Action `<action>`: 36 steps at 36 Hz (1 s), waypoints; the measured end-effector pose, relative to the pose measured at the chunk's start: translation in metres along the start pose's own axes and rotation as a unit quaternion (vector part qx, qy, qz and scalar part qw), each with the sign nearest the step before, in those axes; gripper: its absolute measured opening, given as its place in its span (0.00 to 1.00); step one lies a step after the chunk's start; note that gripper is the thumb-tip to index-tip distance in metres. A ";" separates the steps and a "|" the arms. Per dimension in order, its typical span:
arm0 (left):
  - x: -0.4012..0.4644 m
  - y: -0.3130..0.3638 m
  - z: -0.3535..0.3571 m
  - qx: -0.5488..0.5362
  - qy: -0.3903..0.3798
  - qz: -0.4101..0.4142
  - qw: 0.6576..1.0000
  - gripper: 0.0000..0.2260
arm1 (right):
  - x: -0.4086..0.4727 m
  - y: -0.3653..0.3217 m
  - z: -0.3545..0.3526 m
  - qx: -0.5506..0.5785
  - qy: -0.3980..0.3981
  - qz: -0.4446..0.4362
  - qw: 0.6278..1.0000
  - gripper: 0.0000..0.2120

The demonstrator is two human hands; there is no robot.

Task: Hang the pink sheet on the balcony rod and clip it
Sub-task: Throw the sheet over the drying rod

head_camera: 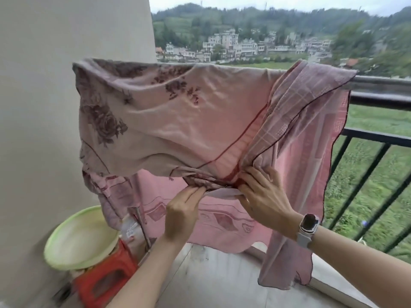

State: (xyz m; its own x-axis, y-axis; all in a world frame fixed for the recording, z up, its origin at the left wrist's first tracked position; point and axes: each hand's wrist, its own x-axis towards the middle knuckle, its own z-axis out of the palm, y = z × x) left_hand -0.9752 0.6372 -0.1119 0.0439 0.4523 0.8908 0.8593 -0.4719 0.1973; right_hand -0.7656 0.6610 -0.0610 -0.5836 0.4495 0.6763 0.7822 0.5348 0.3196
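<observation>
No legible text, brand, number or sign anywhere. Smartwatch (308, 223) screen dark, glare only, no digits. White package (131, 230) behind red stool (106, 278) carries small red marks, too blurred to read. Pink sheet (178, 121) bears floral and checked print only, no lettering. Distant buildings (233, 47) show no readable signage.

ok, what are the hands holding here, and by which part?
Both hands grip the pink sheet at its bunched lower edge: left hand beside right hand. The rest drapes over the balcony rod.
</observation>
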 end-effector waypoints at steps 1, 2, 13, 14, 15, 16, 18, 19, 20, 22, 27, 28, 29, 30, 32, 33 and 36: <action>-0.003 0.001 -0.001 -0.010 -0.003 -0.014 1.000 0.05 | 0.001 -0.003 0.003 -0.004 -0.003 0.012 1.000 0.05; -0.006 0.002 -0.003 -0.014 -0.004 -0.025 1.000 0.05 | 0.002 -0.004 0.005 -0.010 -0.006 0.022 1.000 0.04; -0.042 0.014 0.010 0.004 -0.156 -0.050 0.986 0.11 | -0.041 0.014 0.029 -0.067 -0.124 -0.043 0.989 0.10; -0.044 0.012 0.011 0.007 -0.175 -0.046 0.983 0.12 | -0.044 0.010 0.033 -0.078 -0.156 -0.044 0.984 0.11; -0.048 0.007 0.012 0.009 -0.192 -0.045 0.980 0.12 | -0.044 0.004 0.036 -0.090 -0.192 -0.045 0.976 0.12; -0.051 0.001 0.012 0.013 -0.209 -0.049 0.977 0.11 | -0.041 -0.001 0.040 -0.101 -0.223 -0.046 0.968 0.12; -0.054 -0.013 0.007 0.018 -0.243 -0.070 0.967 0.11 | -0.031 -0.014 0.045 -0.110 -0.274 -0.046 0.954 0.12; -0.054 -0.023 0.005 0.026 -0.250 -0.077 0.965 0.11 | -0.024 -0.019 0.047 -0.109 -0.292 -0.044 0.949 0.12; -0.055 -0.032 0.002 0.040 -0.248 -0.081 0.964 0.10 | -0.018 -0.023 0.049 -0.106 -0.305 -0.042 0.945 0.12; -0.050 -0.051 -0.009 0.060 -0.234 -0.097 0.965 0.11 | -0.008 -0.027 0.053 -0.103 -0.332 -0.039 0.937 0.18; -0.028 -0.112 -0.036 0.098 -0.218 -0.163 0.957 0.12 | 0.030 -0.041 0.067 -0.064 -0.282 -0.052 0.956 0.18; -0.023 -0.124 -0.040 0.100 -0.225 -0.181 0.952 0.13 | 0.041 -0.047 0.071 -0.057 -0.274 -0.067 0.958 0.18; -0.019 -0.136 -0.043 0.102 -0.225 -0.191 0.950 0.14 | 0.053 -0.053 0.075 -0.053 -0.269 -0.081 0.958 0.18; -0.016 -0.148 -0.046 0.104 -0.222 -0.202 0.948 0.12 | 0.065 -0.061 0.080 -0.048 -0.261 -0.090 0.960 0.18; -0.014 -0.167 -0.049 0.095 -0.212 -0.250 0.940 0.11 | 0.084 -0.078 0.092 -0.031 -0.247 -0.092 0.964 0.16; -0.014 -0.175 -0.051 0.089 -0.201 -0.278 0.935 0.12 | 0.092 -0.087 0.099 -0.019 -0.241 -0.089 0.966 0.17; -0.024 -0.197 -0.058 0.093 -0.188 -0.321 0.923 0.14 | 0.112 -0.116 0.120 0.026 -0.213 -0.087 0.973 0.26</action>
State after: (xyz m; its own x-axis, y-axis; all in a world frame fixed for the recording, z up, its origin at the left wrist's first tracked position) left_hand -1.1752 0.6751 -0.1481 -0.3617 0.8414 0.4016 0.8408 0.1082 0.5305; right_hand -0.9476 0.7351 -0.1021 -0.7520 0.5988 0.2756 0.6583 0.6600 0.3621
